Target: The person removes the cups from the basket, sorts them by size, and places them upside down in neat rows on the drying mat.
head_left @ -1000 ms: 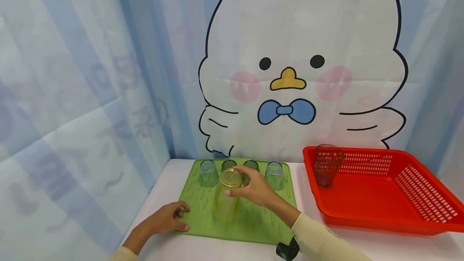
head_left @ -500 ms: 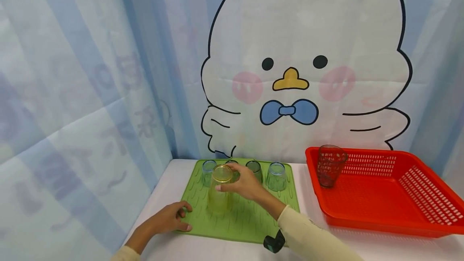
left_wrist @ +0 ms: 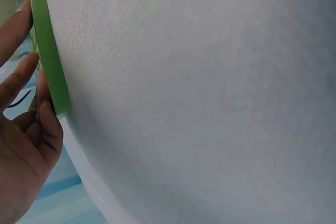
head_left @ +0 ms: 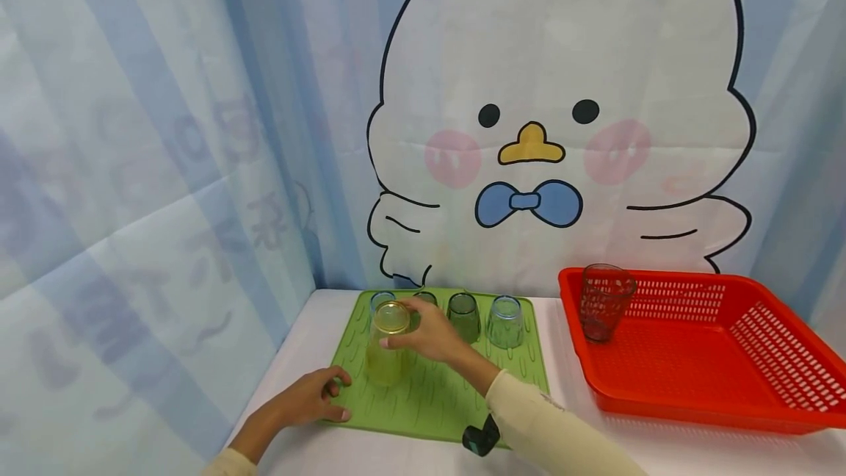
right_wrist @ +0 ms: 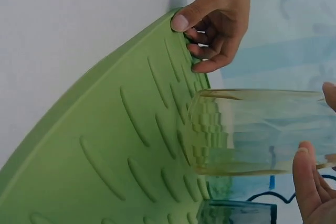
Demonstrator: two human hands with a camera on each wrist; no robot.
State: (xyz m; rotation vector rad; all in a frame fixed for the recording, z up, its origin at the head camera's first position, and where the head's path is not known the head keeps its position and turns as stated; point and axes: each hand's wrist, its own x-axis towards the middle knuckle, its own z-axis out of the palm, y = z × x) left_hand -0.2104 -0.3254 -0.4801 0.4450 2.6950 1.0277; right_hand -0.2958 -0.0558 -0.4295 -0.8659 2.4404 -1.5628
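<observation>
My right hand grips a tall yellow-tinted drinking glass by its upturned base, thumb on one side and fingers on the other. In the right wrist view the glass hangs mouth toward the green drying mat; whether its rim touches I cannot tell. My left hand rests at the front left corner of the mat, fingers loosely bent. Its thumb lies on the mat's edge in the right wrist view. In the left wrist view, fingers of that hand touch the mat's side.
Along the mat's back, several upside-down glasses stand in a row, among them a dark green glass and a clear glass. A red basket to the right holds one dark glass. Printed curtains stand behind and left.
My right hand has carried the yellow glass leftward over the mat, in front of the leftmost back glass. My left hand has stayed at the mat's corner.
</observation>
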